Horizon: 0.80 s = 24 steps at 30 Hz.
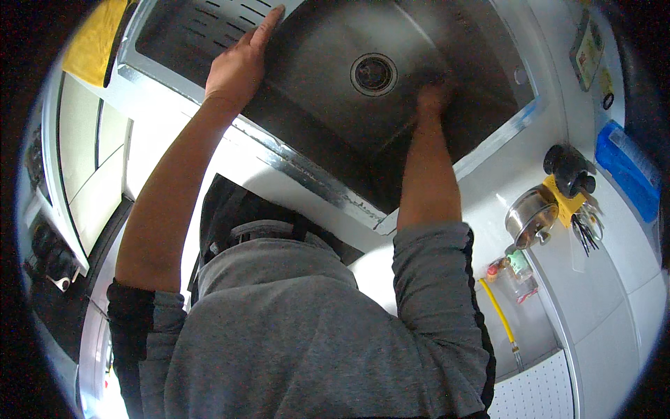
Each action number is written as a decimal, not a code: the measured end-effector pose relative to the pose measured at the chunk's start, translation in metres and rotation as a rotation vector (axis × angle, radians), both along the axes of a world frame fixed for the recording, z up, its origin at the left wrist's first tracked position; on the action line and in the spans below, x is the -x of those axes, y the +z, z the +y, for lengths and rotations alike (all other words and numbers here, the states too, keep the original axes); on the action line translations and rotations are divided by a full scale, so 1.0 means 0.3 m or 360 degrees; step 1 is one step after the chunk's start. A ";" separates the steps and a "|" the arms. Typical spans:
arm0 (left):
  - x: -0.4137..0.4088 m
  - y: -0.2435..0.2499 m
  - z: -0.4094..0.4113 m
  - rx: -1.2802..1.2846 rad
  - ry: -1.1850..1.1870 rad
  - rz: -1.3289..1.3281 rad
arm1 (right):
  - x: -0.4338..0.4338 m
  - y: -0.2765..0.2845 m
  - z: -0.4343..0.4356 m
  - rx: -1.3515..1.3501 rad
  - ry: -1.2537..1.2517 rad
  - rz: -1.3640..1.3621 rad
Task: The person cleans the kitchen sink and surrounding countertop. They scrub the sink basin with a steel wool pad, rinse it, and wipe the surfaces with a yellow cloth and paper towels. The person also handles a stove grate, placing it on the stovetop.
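Observation:
Below me is a stainless steel sink basin [324,131] with a round drain [373,74] in its floor. My left hand [238,70] lies at the edge of a slotted drain tray [225,23] on the basin's left side, one digit stretched along that edge. Whether it grips the tray or only rests on it, I cannot tell. My right hand [435,98] is down inside the basin, right of the drain, and motion blur smears it. A dark patch beyond its fingers hides whether it holds something.
A yellow cloth [97,44] hangs at the upper left. On the right are a steel pot [531,217], a yellow holder [565,201] with utensils, a blue package [628,170], a yellow hose [497,309] and a perforated white panel [534,390]. The basin's metal front rim [309,170] runs before me.

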State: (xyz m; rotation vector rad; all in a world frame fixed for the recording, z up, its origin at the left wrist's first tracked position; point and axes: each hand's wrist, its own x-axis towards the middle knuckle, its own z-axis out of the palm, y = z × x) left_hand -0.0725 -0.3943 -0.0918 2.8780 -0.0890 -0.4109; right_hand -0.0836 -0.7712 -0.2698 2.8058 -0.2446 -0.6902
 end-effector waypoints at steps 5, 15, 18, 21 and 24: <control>-0.016 0.008 -0.014 -0.0065 -0.0010 -0.0079 | 0.060 -0.030 0.118 -0.0997 -0.0179 -0.0610; -0.024 0.033 -0.039 -0.0093 0.0019 0.0031 | -0.113 -0.160 -0.109 -0.1249 -0.0929 -0.0803; -0.024 0.013 -0.034 -0.0060 0.0009 -0.0022 | -0.111 -0.203 -0.073 -0.1144 -0.0766 -0.0872; -0.006 0.031 -0.021 -0.0124 0.0092 0.0048 | -0.067 -0.021 0.248 -0.1264 -0.0006 -0.0939; -0.027 0.031 -0.042 -0.0135 0.0065 0.0040 | -0.128 0.024 0.322 -0.1426 0.0126 -0.0381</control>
